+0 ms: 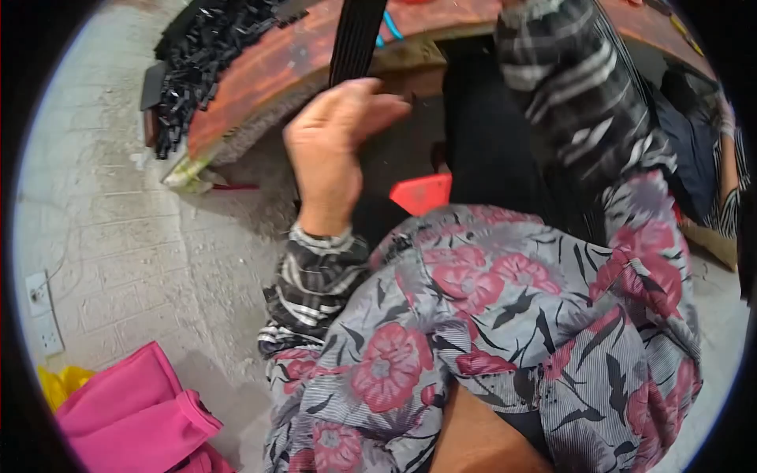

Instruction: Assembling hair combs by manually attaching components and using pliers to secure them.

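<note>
The black strap [359, 38] crossed the near edge of the table [272, 79], right of the heap of black pieces [213, 59] at its left end. The left hand [327, 142] was just at the strap's lower visible end, half open, fingers loosely bent; no closed grip showed, and blur hid whether it touched. The right hand [511, 3] was nearly all cut off beyond that edge, so its opening and any hold could not be told.

Handling the strap well probably called for the left fingers to meet it flat, without twisting its ribs, and for light, even tension over the edge. The loose sleeve [552, 67] on the right was best kept off it, and the strap clear of the blue piece [392, 26] near the same edge.
</note>
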Motion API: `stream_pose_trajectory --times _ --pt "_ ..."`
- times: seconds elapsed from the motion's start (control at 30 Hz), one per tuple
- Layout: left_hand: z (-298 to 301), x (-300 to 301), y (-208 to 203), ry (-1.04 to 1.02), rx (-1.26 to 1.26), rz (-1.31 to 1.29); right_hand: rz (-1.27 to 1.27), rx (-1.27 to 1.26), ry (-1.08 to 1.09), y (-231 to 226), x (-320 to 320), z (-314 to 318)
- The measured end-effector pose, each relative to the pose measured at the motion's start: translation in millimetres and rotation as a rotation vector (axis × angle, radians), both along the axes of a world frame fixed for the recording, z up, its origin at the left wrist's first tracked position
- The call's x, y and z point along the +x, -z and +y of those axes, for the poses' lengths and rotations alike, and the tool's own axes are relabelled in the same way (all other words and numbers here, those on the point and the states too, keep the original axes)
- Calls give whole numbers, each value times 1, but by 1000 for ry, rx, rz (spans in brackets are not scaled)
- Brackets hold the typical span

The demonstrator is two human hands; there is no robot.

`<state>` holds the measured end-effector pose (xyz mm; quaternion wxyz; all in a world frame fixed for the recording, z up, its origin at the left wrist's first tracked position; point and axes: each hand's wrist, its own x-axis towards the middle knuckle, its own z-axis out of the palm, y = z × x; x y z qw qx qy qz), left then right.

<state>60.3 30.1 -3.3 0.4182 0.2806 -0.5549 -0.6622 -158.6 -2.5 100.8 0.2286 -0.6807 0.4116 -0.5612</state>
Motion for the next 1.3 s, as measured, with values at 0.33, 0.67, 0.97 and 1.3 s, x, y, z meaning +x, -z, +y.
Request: stream_pose_trajectory --times 0.33,0.67,0.97,1.3 --pt "-9 14 84 114 -44 -397 847 -264 -224 16 -3 -42" --pt "23 17 114 132 -69 -634 304 580 -641 100 58 -27" --pt "37 39 112 241 42 -754 137 603 -695 137 70 -20" --pt "-97 20 -73 -73 -111 175 257 496 -672 125 74 -17"
